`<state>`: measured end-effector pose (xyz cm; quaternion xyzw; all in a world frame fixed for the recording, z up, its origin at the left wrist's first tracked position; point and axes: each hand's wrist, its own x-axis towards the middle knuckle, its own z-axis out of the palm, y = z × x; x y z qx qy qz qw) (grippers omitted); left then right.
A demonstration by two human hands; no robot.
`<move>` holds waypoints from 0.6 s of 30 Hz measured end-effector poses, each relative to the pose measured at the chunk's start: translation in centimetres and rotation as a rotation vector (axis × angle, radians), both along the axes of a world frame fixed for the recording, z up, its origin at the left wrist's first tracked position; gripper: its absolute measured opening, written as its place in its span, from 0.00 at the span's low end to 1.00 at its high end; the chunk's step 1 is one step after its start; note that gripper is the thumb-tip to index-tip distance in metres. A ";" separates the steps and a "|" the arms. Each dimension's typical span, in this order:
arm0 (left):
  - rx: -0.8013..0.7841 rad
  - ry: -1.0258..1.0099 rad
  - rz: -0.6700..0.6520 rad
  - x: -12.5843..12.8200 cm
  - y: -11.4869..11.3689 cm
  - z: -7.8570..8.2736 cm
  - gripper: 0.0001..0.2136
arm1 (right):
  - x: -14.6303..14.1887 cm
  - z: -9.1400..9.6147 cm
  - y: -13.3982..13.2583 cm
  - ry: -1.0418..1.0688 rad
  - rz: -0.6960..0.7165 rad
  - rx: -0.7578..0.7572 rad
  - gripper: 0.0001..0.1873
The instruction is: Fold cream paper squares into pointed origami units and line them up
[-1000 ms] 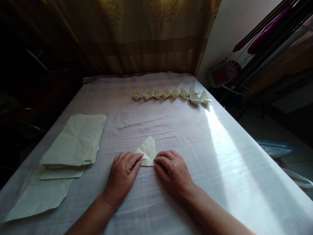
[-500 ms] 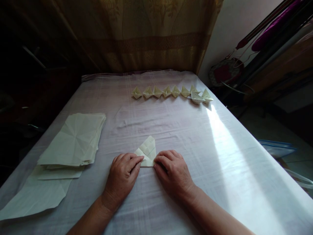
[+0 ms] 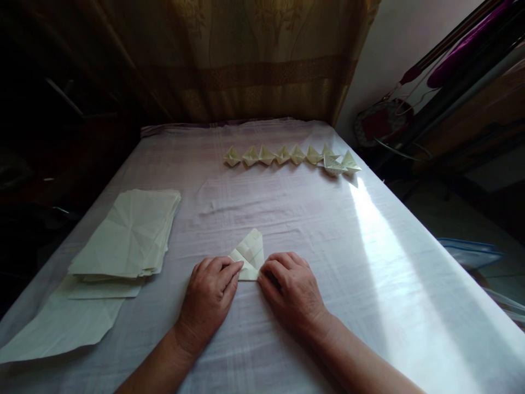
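Observation:
A small piece of folded paper (image 3: 251, 253), pale and roughly triangular with crease lines, lies on the cloth-covered table between my hands, its tip pointing away from me. My left hand (image 3: 212, 290) is closed, with thumb and fingertips pressed on the paper's left lower corner. At the right lower corner, my right hand (image 3: 292, 287) pinches the edge between thumb and curled fingers. Both hands rest low against the table, and their fingers hide the two corners.
Several folded paper boats (image 3: 283, 155) stand in a row toward the table's far edge. At left lies a stack of creased paper sheets (image 3: 127, 230). A patterned curtain (image 3: 266, 71) hangs behind the light checked tablecloth (image 3: 287, 350). Sunlight falls across the right side.
The whole view has shifted slightly, so everything sits a little further right. Both hands keep their hold on the folded paper, with hardly any movement of the fingers.

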<state>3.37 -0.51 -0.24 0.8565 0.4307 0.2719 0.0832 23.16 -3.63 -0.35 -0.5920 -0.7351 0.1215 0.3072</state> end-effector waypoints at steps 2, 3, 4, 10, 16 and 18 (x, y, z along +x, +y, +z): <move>0.002 0.003 0.003 0.0 0.0 0.0 0.10 | 0.0 -0.1 0.0 -0.002 -0.002 0.000 0.03; 0.003 0.003 0.004 0.0 0.0 0.1 0.11 | 0.0 -0.1 0.0 -0.002 -0.003 0.000 0.03; 0.002 0.003 0.006 0.0 -0.1 0.1 0.11 | 0.0 -0.1 0.0 -0.002 -0.003 0.001 0.03; -0.013 -0.007 0.021 0.0 -0.1 0.0 0.11 | 0.1 0.0 0.1 0.006 0.014 -0.003 0.03; 0.001 -0.039 0.041 -0.2 0.0 -0.4 0.16 | 0.2 0.1 0.1 -0.004 0.026 -0.008 0.02; -0.025 -0.061 0.061 -0.2 0.1 -0.4 0.13 | 0.2 0.1 0.1 -0.004 0.026 -0.009 0.02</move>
